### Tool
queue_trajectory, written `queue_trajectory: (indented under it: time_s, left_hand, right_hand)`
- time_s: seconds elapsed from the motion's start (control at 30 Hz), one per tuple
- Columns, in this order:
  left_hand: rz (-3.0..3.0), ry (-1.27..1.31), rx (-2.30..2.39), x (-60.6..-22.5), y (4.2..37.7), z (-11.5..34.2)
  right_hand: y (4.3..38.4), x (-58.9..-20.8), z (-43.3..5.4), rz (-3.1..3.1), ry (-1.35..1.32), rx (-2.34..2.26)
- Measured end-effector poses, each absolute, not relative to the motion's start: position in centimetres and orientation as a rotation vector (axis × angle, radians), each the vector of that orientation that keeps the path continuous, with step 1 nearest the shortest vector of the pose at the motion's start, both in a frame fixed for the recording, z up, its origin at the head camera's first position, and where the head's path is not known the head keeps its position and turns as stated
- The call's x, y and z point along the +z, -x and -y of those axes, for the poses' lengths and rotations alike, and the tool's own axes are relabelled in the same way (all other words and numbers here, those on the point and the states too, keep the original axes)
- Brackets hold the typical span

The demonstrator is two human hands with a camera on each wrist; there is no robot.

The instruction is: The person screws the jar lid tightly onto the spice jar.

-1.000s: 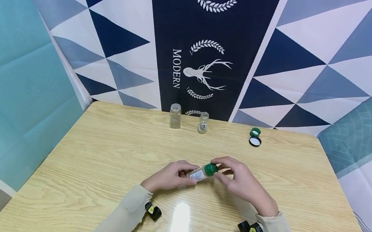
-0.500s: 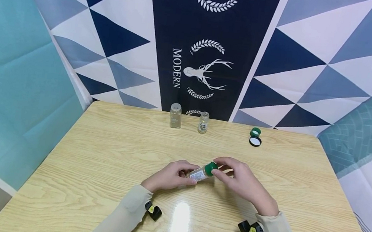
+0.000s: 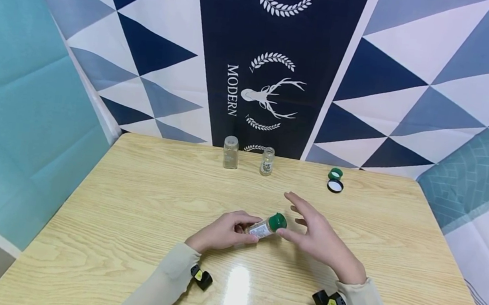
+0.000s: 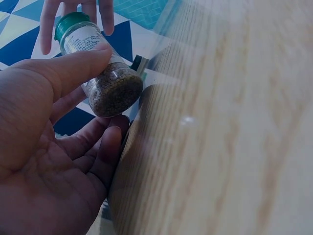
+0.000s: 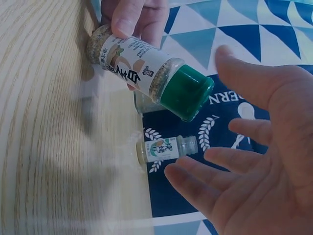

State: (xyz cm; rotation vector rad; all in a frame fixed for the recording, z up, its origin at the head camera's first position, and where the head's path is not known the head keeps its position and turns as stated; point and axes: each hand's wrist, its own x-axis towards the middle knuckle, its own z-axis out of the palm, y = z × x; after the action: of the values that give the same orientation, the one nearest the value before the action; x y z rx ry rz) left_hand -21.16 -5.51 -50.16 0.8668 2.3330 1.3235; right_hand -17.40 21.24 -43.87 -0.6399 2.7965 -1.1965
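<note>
At the bottom of the head view my cream sleeves [image 3: 157, 283] are reaching in from either side, and a black wrist camera [image 3: 329, 301] is sitting at each cuff. Just below the middle of that frame, my left hand [image 3: 224, 230] is gripping a clear spice jar [image 3: 259, 230], thumb on one side and fingers on the other. The jar is lying tilted in my grasp, its green cap [image 3: 278, 222] pointing to the upper right; brownish grains are showing through its wall, around a printed label [image 5: 129, 63]. To the right of the cap, my right hand [image 3: 318, 236] is holding nothing: its fingers are spreading apart, and the thumb is hovering just beside the cap. Farther up, along the back of the wood-grain table [image 3: 129, 210], a square-sided glass bottle [image 3: 231, 153] is standing left of a small labelled glass jar [image 3: 267, 162]. Well to their right, a loose green lid [image 3: 335, 173] is lying just beyond a black-rimmed lid [image 3: 335, 185]. Behind everything, a patterned cloth [image 3: 272, 30] is showing triangles, a white stag's head and "MODERN".
</note>
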Motion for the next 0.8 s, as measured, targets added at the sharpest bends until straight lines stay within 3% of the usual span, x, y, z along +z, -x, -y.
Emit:
queue_trajectory:
  time_s: [0.53,0.8]
  left_hand:
    - [-2.349,-0.884,1.309,-50.23,21.29,5.49]
    - [-2.342,-0.884,1.320,-50.37,21.26,5.54]
  right_hand:
    - [17.38,-44.06,-21.10,-2.785,0.877,-1.200]
    - [17.43,-44.04,-20.99,-2.747,0.873,-1.226]
